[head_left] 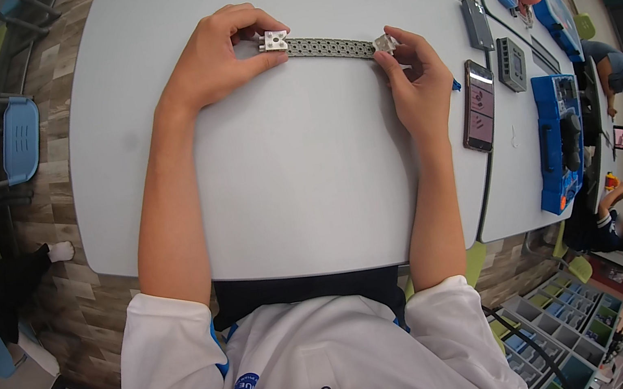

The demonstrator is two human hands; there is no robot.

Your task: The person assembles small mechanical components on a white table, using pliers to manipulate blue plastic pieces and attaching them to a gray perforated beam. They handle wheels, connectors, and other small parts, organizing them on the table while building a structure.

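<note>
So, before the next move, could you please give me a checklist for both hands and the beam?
1. Left hand grips the white connector at the left end of the gray beam: ok.
2. Right hand grips the pale connector at the right end: ok.
3. Beam reaches both connectors: ok.
4. Both connectors fully seated: cannot tell, too small.
5. Phone apart from the right hand: ok.

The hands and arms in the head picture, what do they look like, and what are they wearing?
The left hand and right hand are bare, with nothing worn on them that I can see. The left forearm and right forearm are uncovered too. Above them, the left sleeve and right sleeve are short, loose and white.
</note>
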